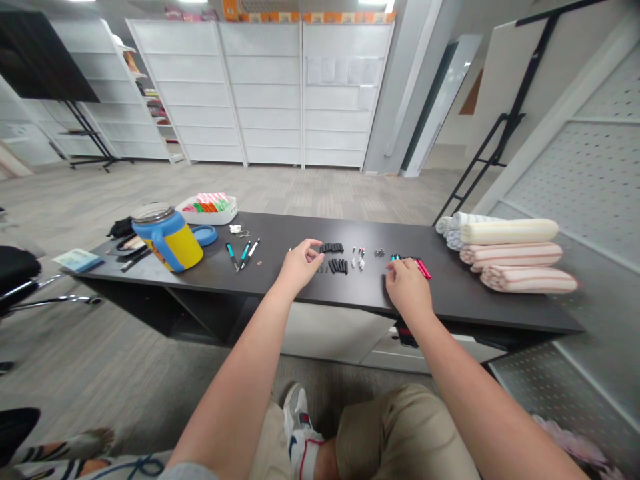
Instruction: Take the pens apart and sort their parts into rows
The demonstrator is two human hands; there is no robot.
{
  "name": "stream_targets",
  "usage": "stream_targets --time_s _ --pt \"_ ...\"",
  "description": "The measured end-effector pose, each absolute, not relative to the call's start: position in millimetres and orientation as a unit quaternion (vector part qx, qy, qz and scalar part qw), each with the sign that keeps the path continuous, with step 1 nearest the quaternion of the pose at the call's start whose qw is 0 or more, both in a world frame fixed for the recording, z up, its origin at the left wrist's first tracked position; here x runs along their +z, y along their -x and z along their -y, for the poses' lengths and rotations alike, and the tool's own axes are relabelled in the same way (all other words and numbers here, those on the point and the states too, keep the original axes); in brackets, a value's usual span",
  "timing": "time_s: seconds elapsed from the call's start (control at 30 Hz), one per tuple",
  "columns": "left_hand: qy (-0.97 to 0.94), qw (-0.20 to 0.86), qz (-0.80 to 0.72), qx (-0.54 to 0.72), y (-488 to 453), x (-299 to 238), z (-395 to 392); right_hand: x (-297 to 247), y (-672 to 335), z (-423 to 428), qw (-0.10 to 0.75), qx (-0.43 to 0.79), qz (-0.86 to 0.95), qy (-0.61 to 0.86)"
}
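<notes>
My left hand [301, 264] is over the dark tabletop with its fingers apart, fingertips at the left end of a row of short black tubes [332, 248]. A second group of black tubes [339, 266] lies just nearer to me. My right hand [409, 285] is curled down at a cluster of coloured pen barrels; a red barrel [423, 268] shows beyond it. Its fingertips are bent in, and what they hold is hidden. Between the hands lie small clear and white pen parts [361, 259] and a little pile of metal springs [380, 253].
Left on the table [270, 230] are several pens [245, 254], a blue-yellow mug [173, 241], a blue lid [205, 235] and a white tray [220, 217] of colourful packets. Rolled towels [520, 257] are stacked at the right. Another person's leg [75, 448] shows at lower left.
</notes>
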State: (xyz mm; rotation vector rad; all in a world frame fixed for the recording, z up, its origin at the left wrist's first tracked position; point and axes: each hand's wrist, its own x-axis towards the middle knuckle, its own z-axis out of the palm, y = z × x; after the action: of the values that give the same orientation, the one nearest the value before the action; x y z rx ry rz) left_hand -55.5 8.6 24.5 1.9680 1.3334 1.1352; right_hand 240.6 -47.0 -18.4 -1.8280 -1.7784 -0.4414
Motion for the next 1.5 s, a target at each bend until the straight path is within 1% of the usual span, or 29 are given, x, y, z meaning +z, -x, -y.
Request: stream_targets --time_s 0.23,0.5,0.77,0.93,1.2,1.5 --pt "-0.770 0.217 -0.486 0.352 38 12 -5 -17 -240 48 0.281 -0.148 0.660 0.681" --pt "-0.766 0.203 -0.506 0.342 28 1 -14 -17 -240 48 0.284 -0.139 0.659 0.682" --pt "-0.757 0.169 -0.539 0.329 35 9 -14 -18 -241 48 0.277 -0.139 0.654 0.690" --pt "-0.771 0.156 -0.525 0.325 34 9 -16 -17 -240 48 0.281 -0.136 0.653 0.690" --pt "-0.804 0.085 -0.514 0.286 24 7 -17 -18 -241 47 0.286 -0.133 0.654 0.687" --pt "-0.804 0.085 -0.502 0.308 35 16 -15 -19 -241 47 0.288 -0.133 0.651 0.689"
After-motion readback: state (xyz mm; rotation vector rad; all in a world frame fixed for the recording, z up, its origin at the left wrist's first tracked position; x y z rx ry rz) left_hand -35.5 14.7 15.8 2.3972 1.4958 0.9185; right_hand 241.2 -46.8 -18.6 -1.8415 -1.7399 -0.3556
